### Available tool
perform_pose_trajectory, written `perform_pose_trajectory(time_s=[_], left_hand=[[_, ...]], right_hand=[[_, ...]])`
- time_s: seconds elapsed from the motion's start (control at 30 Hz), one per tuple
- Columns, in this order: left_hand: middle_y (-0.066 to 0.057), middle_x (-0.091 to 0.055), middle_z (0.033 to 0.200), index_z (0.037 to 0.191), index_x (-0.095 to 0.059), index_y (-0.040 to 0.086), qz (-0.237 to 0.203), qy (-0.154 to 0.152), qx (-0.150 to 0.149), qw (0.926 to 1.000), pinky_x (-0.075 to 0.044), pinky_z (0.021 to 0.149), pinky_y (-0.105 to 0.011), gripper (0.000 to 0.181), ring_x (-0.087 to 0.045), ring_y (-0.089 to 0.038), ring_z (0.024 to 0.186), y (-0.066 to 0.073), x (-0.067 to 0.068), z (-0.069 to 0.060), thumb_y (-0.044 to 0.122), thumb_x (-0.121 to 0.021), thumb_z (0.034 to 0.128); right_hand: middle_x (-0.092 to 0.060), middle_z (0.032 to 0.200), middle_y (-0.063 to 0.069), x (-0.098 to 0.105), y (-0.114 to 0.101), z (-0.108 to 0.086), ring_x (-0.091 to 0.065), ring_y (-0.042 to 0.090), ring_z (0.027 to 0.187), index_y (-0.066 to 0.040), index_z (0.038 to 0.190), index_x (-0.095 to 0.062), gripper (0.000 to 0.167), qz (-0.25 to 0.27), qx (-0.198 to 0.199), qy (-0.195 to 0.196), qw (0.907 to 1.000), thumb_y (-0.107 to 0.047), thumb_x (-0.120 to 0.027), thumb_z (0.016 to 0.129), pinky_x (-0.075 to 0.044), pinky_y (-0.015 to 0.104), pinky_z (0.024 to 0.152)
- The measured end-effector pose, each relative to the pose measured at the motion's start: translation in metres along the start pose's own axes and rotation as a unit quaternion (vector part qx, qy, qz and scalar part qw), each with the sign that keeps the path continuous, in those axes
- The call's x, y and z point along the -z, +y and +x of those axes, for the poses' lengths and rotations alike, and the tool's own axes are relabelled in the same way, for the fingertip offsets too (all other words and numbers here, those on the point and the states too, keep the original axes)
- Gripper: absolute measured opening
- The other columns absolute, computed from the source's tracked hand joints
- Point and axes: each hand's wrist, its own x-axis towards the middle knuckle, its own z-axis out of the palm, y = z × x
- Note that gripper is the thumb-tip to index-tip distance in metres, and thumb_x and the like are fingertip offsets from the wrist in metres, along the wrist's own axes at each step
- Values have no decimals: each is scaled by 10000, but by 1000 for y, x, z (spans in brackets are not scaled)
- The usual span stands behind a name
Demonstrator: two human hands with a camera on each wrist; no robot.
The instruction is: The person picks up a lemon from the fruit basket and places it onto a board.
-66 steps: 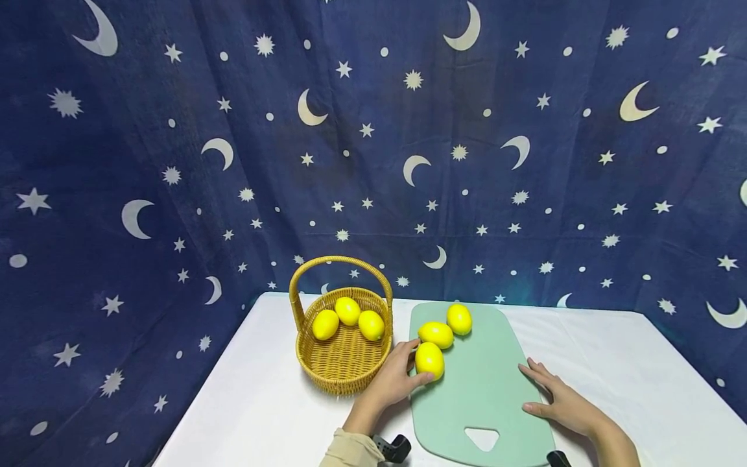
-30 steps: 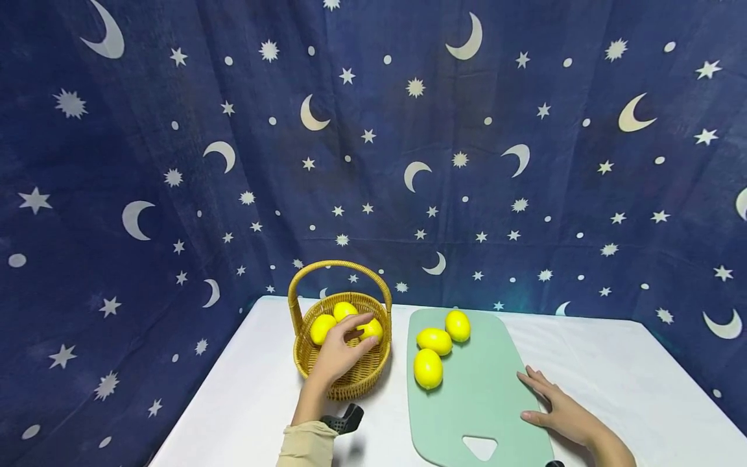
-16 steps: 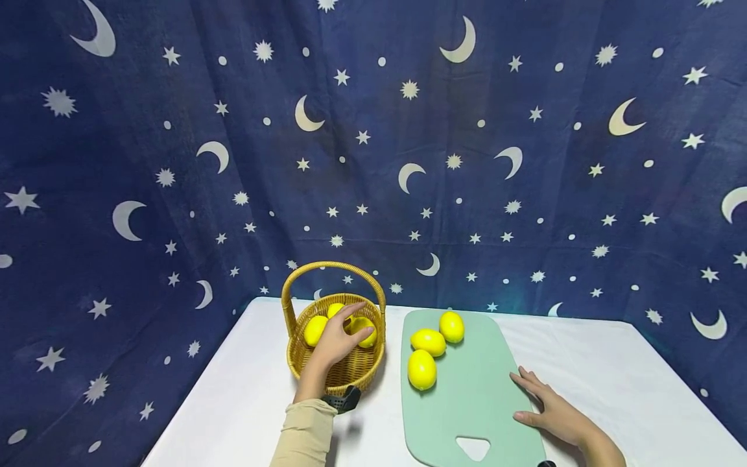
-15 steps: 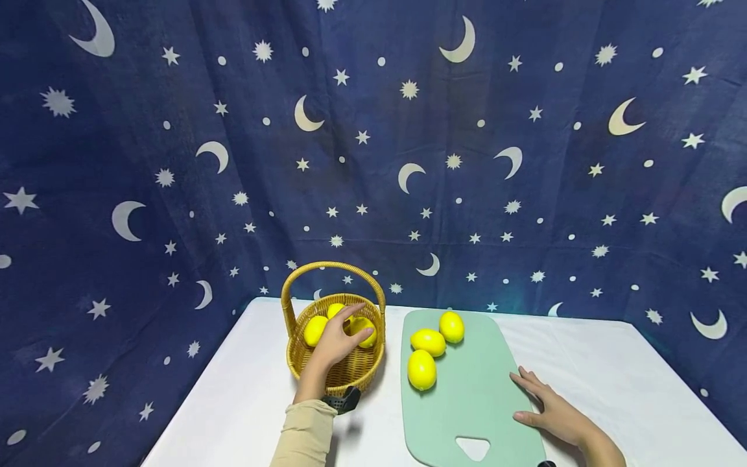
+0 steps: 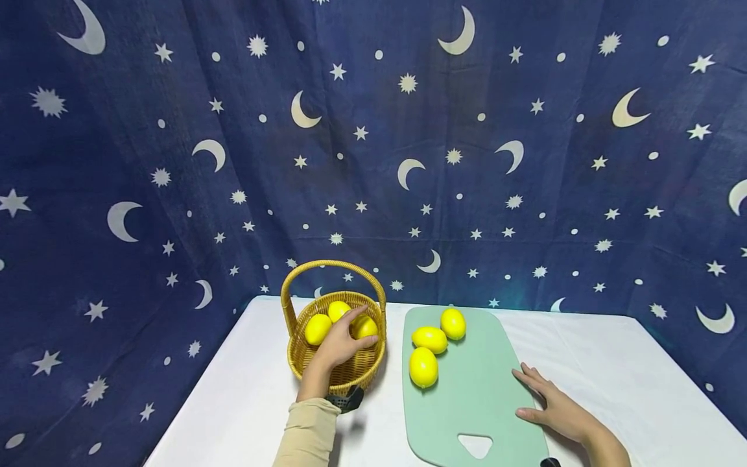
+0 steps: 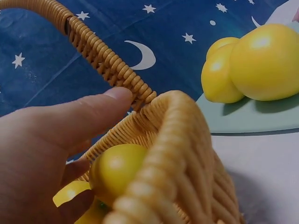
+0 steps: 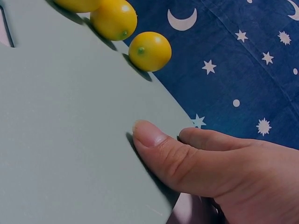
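My left hand reaches into a yellow wicker basket, its thumb and fingers spread about the rightmost lemon. In the left wrist view the thumb is held clear above that lemon, near the foot of the handle, while the fingers lie close to its left side. Two other lemons, one left and one behind, sit in the basket. My right hand rests at the right edge of a pale green cutting board, thumb over its surface and fingers extended along the edge.
On the board's left side lie three lemons: a front one, a middle one and a back one. A white cloth covers the table. Behind hangs a dark blue curtain with moons and stars.
My left hand has let go of the front lemon on the board and moved left into the basket, most recently settling slightly about the right lemon. The right hand stays at the board's edge.
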Motion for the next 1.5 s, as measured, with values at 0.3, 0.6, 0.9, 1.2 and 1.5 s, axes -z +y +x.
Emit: perform_pose_trajectory(time_s=[0.3,0.6,0.9,1.2,1.5], left_hand=[[-131,-419,1468,1437,-405,93,137,-191,232,9995,-346,1108,-473,805,-409,-319,1336,1,1,-2,296,-792,761],[-148,-481,1409,1384,-466,51,287,-159,156,9993,-332,1117,-470,717,-420,-324,1324,-2,0,-2,227,-789,768],[-147,-548,1318,1280,-568,29,449,-504,-13,9977,-374,1081,-470,562,-489,-321,1254,-2,1,-7,173,-777,778],[-136,-555,1330,1285,-566,31,745,-711,-199,9945,-369,1082,-490,546,-478,-335,1272,-4,5,-14,123,-765,784],[-144,-549,1336,1316,-531,25,843,-730,-54,9937,-376,1073,-498,607,-479,-343,1267,-3,5,-14,158,-777,778]], right_hand=[[-125,1524,328,-1,0,0,-34,576,1369,25,1418,-381,822,53,86,94,9999,-313,-748,764,-44,762,1013],[-103,1526,330,-1,2,0,-10,570,1373,28,1424,-368,831,142,22,47,9999,-305,-750,766,-15,746,1035],[-105,1529,323,0,2,0,-12,566,1375,25,1428,-363,835,63,-63,-2,10000,-321,-747,772,-13,747,1032],[-112,1536,309,0,-3,1,-15,553,1384,17,1430,-367,839,27,-124,-12,9999,-338,-746,771,-9,733,1050],[-102,1537,310,0,-3,0,-3,553,1384,17,1432,-362,841,72,-150,16,9999,-329,-747,770,2,727,1057]])
